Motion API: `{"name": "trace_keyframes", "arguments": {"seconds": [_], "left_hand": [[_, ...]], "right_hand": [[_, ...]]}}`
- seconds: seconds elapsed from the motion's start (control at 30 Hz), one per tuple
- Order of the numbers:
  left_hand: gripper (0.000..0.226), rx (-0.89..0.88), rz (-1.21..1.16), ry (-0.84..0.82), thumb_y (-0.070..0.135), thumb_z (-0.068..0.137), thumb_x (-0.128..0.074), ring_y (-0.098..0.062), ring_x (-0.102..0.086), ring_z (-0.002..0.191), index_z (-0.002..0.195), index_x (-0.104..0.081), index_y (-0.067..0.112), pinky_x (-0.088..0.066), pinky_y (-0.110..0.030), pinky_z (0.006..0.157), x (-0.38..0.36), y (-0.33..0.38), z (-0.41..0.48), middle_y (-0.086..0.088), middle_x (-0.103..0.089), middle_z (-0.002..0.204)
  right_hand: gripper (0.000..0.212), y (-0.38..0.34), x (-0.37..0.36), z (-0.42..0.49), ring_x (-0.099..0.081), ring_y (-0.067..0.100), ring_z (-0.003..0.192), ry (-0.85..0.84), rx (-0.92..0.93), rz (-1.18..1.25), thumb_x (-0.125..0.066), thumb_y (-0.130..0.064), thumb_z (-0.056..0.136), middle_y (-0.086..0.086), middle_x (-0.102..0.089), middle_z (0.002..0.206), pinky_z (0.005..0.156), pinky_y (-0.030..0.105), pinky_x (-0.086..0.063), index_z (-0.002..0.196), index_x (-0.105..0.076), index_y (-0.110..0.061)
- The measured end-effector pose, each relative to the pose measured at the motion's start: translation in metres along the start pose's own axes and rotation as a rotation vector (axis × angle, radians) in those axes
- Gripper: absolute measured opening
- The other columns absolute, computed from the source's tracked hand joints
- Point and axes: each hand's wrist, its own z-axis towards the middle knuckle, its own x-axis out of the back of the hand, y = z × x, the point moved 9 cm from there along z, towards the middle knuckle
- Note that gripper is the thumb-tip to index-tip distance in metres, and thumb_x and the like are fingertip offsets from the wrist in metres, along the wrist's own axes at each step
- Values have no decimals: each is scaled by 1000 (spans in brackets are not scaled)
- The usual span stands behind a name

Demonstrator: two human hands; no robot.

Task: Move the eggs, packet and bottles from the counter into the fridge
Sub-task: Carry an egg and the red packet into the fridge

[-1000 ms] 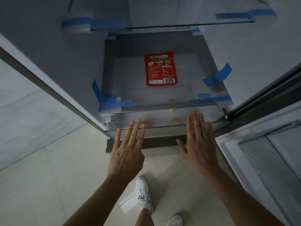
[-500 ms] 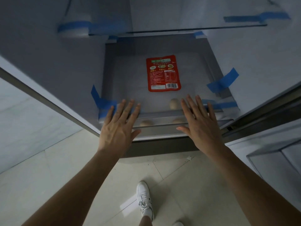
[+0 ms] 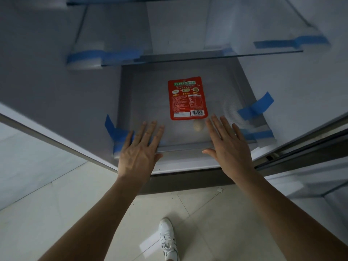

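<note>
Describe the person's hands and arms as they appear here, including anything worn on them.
Both forearms are bare to the frame's edge, with no sleeves in view. The left hand and right hand wear no gloves, and no watch, bracelet or ring shows. Nails look short and unpainted.

Light: dim and bluish inside the fridge (image 3: 56, 76); brighter on the floor tiles (image 3: 56, 213), lower left
Sharpness: red packet (image 3: 187, 98) fairly crisp; blue tape (image 3: 105, 55), upper left, smeared
Distortion: wide-angle bending at frame edges
Shadows: soft, faint

Blue tape (image 3: 256, 108) on fridge walls; white shoe (image 3: 168, 239) on tiled floor (image 3: 56, 213).
</note>
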Motion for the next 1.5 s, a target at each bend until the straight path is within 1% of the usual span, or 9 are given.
{"name": "trace_keyframes", "arguments": {"seconds": [0.23,0.37,0.7,0.97,1.03,1.17,1.23,1.33,1.5], "left_hand": [[88,-3,-37,-89,61,98,-32,-22,27,146,146,33,29,5,-45,123,8,-1,-1,0,33,156],[85,-5,-148,-24,68,94,-33,-21,13,152,153,17,32,2,-47,124,44,1,-17,2,17,164],[73,-80,-191,268,62,94,-36,-26,-24,150,156,-15,31,-9,-49,122,178,51,-83,-3,-28,161],[70,-216,-214,271,60,94,-38,-25,-24,150,155,-21,31,-6,-46,121,204,116,-119,-2,-29,161],[69,-282,-232,270,60,94,-39,-24,-26,149,154,-24,31,-7,-45,121,204,136,-118,0,-29,161],[66,-510,-276,330,54,90,-50,-28,-41,141,148,-41,25,-32,-53,116,212,183,-111,-3,-44,153],[64,-643,-279,351,55,89,-54,-30,-45,138,145,-45,25,-34,-54,115,217,208,-106,-4,-48,151],[63,-843,-304,347,55,90,-56,-29,-44,139,145,-42,27,-34,-55,115,219,242,-104,-4,-48,150],[62,-1211,-435,416,50,90,-55,-27,-45,139,145,-49,21,-33,-51,115,230,285,-132,-6,-49,150]], "right_hand": [[102,-1,10,1,-31,37,148,-88,-30,80,-73,-57,77,14,-31,162,116,58,-33,157,-25,-14],[96,-10,43,-5,-26,35,150,-133,-60,146,-58,-66,84,9,-27,164,117,57,-22,159,-17,-22],[77,-32,204,-54,-40,36,143,145,-15,120,-66,-47,88,13,-46,153,115,59,-34,154,-36,-20],[59,0,255,-137,-50,37,135,286,-74,156,-45,-43,90,15,-56,143,107,57,-45,140,-57,-13],[58,7,257,-157,-49,34,137,285,-124,137,-50,-41,90,13,-55,145,108,55,-44,141,-56,-15],[59,23,265,-199,-52,32,135,331,-291,85,-68,-36,86,12,-58,143,107,52,-47,141,-56,-16],[60,30,271,-217,-55,30,132,351,-377,55,-71,-37,85,10,-60,141,106,47,-48,140,-55,-18],[58,37,275,-243,-56,28,129,307,-557,-17,-67,-34,86,6,-57,144,105,44,-47,141,-55,-22],[57,27,281,-298,-53,30,133,203,-878,-122,-48,-41,90,8,-55,146,114,52,-39,143,-54,-21]]}}
